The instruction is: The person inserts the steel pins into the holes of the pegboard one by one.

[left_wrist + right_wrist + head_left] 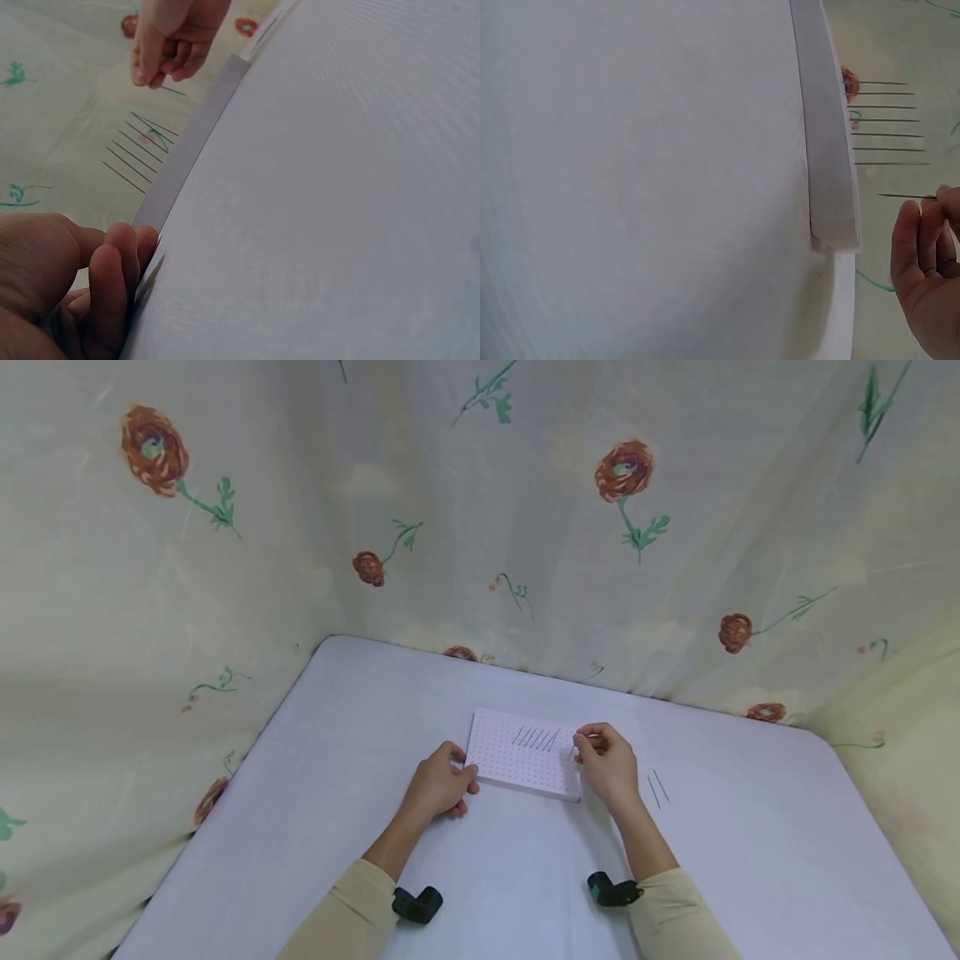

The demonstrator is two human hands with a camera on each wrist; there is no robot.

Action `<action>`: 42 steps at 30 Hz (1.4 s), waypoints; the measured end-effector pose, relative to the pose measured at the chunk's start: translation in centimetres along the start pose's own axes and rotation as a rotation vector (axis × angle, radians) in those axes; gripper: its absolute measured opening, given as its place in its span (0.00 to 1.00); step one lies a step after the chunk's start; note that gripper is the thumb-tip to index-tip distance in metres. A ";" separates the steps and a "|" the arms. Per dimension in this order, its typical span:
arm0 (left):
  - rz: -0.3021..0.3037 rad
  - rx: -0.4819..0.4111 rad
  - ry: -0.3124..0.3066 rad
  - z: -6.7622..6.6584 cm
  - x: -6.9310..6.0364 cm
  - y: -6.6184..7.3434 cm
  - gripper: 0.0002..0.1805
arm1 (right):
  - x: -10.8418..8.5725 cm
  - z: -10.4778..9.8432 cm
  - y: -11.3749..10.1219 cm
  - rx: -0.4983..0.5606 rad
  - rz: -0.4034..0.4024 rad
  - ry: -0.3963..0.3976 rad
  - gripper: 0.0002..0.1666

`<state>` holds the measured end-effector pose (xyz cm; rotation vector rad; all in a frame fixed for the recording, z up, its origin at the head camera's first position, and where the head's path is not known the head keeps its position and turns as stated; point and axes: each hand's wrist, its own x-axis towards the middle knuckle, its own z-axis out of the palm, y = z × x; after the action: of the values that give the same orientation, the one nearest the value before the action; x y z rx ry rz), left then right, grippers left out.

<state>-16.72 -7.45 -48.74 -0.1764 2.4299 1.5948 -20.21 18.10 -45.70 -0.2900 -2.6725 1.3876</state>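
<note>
A white board with a grid of small holes [517, 768] lies on the table. Several thin dark needles [889, 135] stand in a row in its far half, slightly tilted in the head view. At the board's near-left corner, my left hand [441, 781] holds the edge between thumb and fingers. Above the right end of the board, my right hand [609, 767] pinches one needle [906, 196] between thumb and fingertips. This needle points down, and in the right wrist view its lower tip is apart from the board.
Two loose needles [659, 787] lie on the white tabletop [750, 860], to the right of my right hand. A flower-patterned curtain [480, 485] hangs behind and beside the table.
</note>
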 end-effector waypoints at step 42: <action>-0.028 0.020 0.014 0.1 -0.2 0.3 0.15 | 0.0 1.9 0.2 -0.143 -0.050 -0.018 0.07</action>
<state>-16.62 -7.24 -48.44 -0.2171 2.4417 1.5621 -20.55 16.66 -46.97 -0.2228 -2.7783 1.1936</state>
